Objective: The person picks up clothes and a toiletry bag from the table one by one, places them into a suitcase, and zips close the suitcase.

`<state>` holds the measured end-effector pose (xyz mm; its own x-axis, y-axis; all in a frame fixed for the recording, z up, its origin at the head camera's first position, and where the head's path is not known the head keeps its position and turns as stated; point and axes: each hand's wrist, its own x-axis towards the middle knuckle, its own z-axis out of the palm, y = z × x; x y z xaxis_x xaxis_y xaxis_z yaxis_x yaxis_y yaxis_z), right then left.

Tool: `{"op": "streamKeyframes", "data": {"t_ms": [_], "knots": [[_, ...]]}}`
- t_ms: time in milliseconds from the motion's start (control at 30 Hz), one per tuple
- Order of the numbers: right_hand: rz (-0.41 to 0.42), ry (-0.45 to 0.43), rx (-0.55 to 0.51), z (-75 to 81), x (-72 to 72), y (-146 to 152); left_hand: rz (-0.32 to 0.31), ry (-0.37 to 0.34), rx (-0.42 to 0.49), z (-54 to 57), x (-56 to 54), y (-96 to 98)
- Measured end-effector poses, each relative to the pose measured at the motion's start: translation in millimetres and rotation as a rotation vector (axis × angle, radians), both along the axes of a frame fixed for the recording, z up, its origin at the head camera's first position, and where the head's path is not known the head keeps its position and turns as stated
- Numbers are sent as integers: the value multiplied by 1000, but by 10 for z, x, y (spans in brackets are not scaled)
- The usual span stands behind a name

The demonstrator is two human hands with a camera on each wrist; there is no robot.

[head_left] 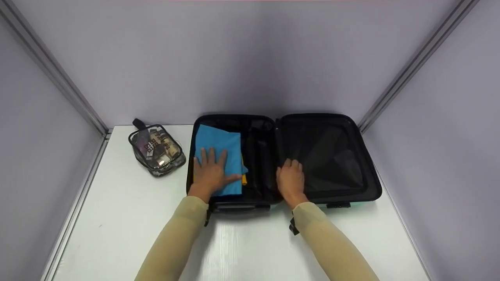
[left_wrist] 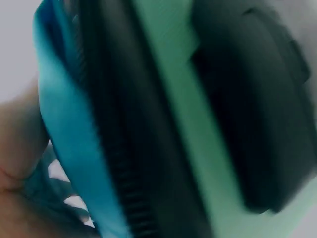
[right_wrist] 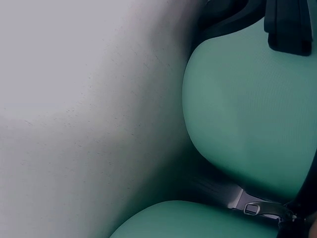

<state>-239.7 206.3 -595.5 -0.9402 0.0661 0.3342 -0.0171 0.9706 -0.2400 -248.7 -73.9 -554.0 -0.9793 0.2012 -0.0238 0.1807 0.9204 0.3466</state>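
Observation:
An open suitcase (head_left: 372, 183) lies with its two halves side by side, black inside and green outside. In its left half is a folded blue cloth (head_left: 230, 144), with an orange-yellow thing (head_left: 244, 180) peeking out from under it. My left hand (head_left: 211, 175) presses flat on the cloth with fingers spread; the left wrist view shows the blue cloth (left_wrist: 74, 134) beside the zipped rim. At the hinge between the halves, my right hand (head_left: 291, 179) grips the inner edge with curled fingers. Only a sliver of that hand enters the right wrist view.
Left of the suitcase stands a clear zip pouch (head_left: 158, 150) with black trim and several small items inside. All rests on a white table (head_left: 117, 230), with grey walls (head_left: 250, 58) behind and on both sides. A black handle (head_left: 242, 208) faces the front.

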Motion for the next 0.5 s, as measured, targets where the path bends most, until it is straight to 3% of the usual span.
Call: {"op": "streamKeyframes", "data": {"t_ms": [100, 267, 500], "knots": [[4, 4, 1, -9, -5, 3, -21, -80, -14, -99, 11, 0], [1, -6, 0, -22, -19, 0, -6, -67, 1, -233, -21, -24], [-2, -19, -12, -22, -20, 6, 5, -55, 12, -318, -77, -81]]}}
